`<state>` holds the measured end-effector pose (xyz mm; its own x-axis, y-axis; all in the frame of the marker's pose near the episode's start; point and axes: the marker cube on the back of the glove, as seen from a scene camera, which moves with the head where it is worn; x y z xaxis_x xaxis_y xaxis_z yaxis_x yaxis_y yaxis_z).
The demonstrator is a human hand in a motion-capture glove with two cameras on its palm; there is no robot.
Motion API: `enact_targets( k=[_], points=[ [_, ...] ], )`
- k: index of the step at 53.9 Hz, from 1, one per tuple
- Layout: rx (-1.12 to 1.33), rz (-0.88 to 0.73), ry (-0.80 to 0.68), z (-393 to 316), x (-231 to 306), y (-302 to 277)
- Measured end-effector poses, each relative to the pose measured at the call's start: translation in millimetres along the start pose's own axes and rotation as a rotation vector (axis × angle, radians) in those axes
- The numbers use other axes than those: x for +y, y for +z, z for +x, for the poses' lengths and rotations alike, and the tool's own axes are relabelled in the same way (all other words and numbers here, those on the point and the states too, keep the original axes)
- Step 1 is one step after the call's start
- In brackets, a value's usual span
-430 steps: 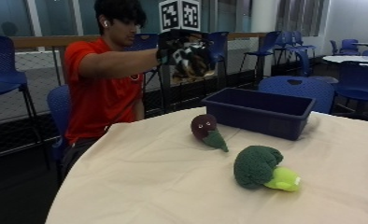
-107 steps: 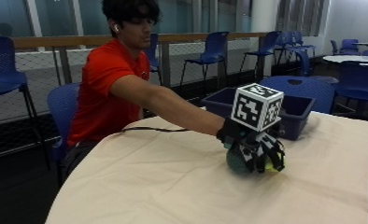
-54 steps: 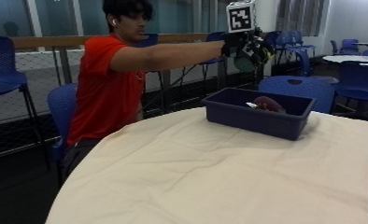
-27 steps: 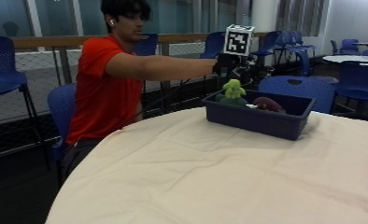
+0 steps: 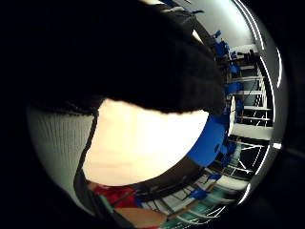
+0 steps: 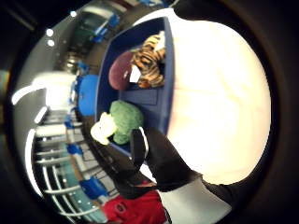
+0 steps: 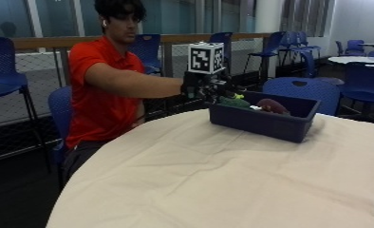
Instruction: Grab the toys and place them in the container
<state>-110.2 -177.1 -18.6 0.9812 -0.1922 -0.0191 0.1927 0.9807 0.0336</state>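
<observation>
At the worktop's [image 7: 238,180] far side, the gloved right hand [image 7: 202,88] hangs just beside the near-left corner of the blue container [image 7: 263,121], its fingers [image 6: 154,154] straight and spread, holding nothing. Inside the container lie the green broccoli toy [image 6: 122,122] nearest the hand, then the maroon toy [image 6: 120,70] and a striped tiger toy [image 6: 148,58]. The cloth-covered worktop lies bare from its near edge up to the container. Half a second ago the broccoli toy stood above the rim under the hand; now it sits inside.
</observation>
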Motion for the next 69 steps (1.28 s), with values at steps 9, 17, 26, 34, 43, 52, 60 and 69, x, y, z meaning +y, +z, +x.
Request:
enact_targets(
  k=[9,17,26,34,43,52,60,69],
  points=[
    [-0.03,-0.019,0.05,44.1,30.5,22.9],
    [-0.043,-0.035,0.106,82.9,54.2,39.9],
    [-0.038,-0.034,0.157,119.5,78.5,49.4],
    [-0.042,-0.03,0.219,143.3,93.8,49.8],
    [-0.044,-0.029,0.234,166.1,108.1,44.6],
    [-0.046,-0.039,0.264,178.4,116.3,42.1],
    [-0.038,-0.035,0.272,184.1,121.5,38.9],
    [-0.04,-0.025,0.267,185.2,124.2,34.7]
  ],
)
